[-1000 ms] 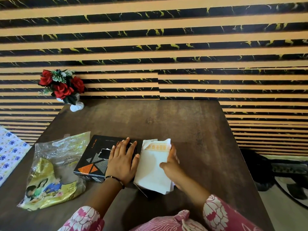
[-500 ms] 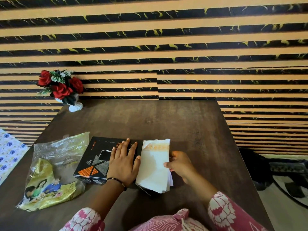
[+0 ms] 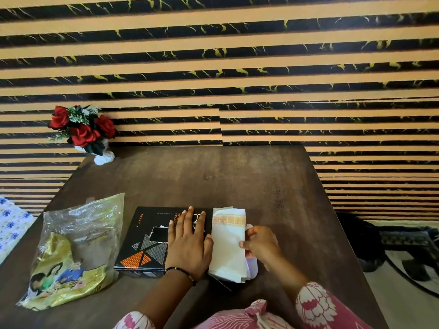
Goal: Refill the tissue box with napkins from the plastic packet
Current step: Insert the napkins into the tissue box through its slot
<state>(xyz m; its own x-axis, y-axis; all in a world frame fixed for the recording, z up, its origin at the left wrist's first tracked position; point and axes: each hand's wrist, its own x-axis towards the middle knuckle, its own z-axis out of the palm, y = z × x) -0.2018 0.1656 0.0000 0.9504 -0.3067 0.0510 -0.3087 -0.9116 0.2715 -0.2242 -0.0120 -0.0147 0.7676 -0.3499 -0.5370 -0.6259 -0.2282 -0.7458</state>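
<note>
A black tissue box (image 3: pixel 145 243) with orange and grey triangles lies flat on the dark wooden table (image 3: pixel 237 181). My left hand (image 3: pixel 187 245) rests flat on the box's right half, fingers spread. A stack of white napkins (image 3: pixel 228 245) with an orange patterned band sticks out of the box's right end. My right hand (image 3: pixel 261 245) pinches the stack's right edge between thumb and fingers. The plastic packet (image 3: pixel 71 252), clear with a yellow printed lower part, lies crumpled to the left of the box.
A white vase of red roses (image 3: pixel 83 131) stands at the table's far left corner against the striped wall. A blue-flowered cloth (image 3: pixel 11 226) lies off the table's left edge. Dark objects and a rug (image 3: pixel 403 248) sit on the floor to the right.
My right hand has shifted from on top of the napkins to their right edge. The stack now lies straighter against the box. My left hand stays on the box.
</note>
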